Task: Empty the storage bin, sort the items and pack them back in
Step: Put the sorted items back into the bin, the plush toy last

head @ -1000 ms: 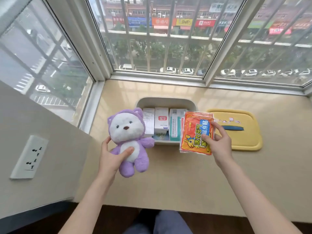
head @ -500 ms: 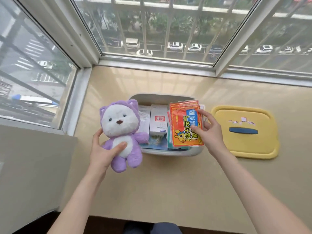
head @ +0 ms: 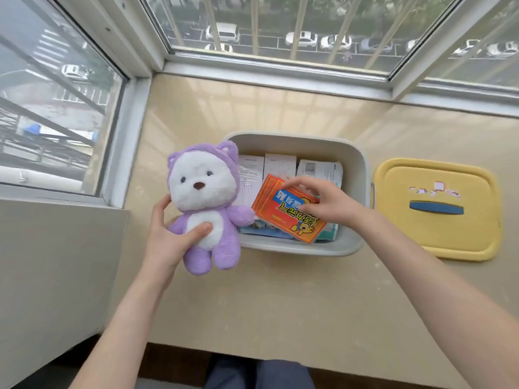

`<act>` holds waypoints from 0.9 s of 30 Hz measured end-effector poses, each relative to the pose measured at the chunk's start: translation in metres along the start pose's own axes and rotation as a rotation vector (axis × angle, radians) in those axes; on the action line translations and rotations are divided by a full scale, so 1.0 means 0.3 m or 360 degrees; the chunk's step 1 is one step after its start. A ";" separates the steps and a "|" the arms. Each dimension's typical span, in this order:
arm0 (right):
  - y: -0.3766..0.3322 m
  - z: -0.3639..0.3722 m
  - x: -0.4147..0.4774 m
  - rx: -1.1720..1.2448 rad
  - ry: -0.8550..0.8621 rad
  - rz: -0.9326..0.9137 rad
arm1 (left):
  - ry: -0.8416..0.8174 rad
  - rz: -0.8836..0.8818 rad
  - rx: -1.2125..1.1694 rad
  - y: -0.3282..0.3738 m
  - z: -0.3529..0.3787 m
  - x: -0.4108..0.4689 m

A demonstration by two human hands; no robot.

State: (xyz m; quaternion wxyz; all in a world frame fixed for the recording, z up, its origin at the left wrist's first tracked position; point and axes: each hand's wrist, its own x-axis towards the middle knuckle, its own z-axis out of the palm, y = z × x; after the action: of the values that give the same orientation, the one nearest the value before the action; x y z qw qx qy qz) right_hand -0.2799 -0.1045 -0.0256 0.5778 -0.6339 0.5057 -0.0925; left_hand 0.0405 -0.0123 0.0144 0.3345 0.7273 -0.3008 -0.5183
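Home bay window (head: 280,29) ledge (head: 280,290) overlooking a street.

You get bright, even daylight from the windows (head: 280,29) ahead and left; shadows are soft. Pale sheen on the sill (head: 252,108), wide-angle bending at your frame edges, slight overall softness.

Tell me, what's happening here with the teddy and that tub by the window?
A person is sorting a storage bin on a window ledge. The left hand holds a purple plush bear at the bin's left side. The right hand pinches orange packets over the boxes standing inside the bin. The yellow lid lies off to the right, so the bin is open.
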 end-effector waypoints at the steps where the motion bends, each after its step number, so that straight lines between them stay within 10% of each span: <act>1: 0.001 0.012 0.013 -0.0101 -0.0076 0.0000 | -0.0004 -0.0004 0.0000 -0.004 -0.004 0.000; 27: 0.084 0.136 0.102 -0.0184 -0.0506 0.0040 | -0.0045 -0.0029 -0.0070 -0.028 -0.016 0.010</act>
State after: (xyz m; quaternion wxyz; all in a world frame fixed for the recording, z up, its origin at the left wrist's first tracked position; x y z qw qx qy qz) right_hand -0.2503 -0.0968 -0.0733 0.6142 -0.6663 0.4203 0.0453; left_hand 0.0469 -0.0089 0.0072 0.3415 0.7150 -0.2875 -0.5381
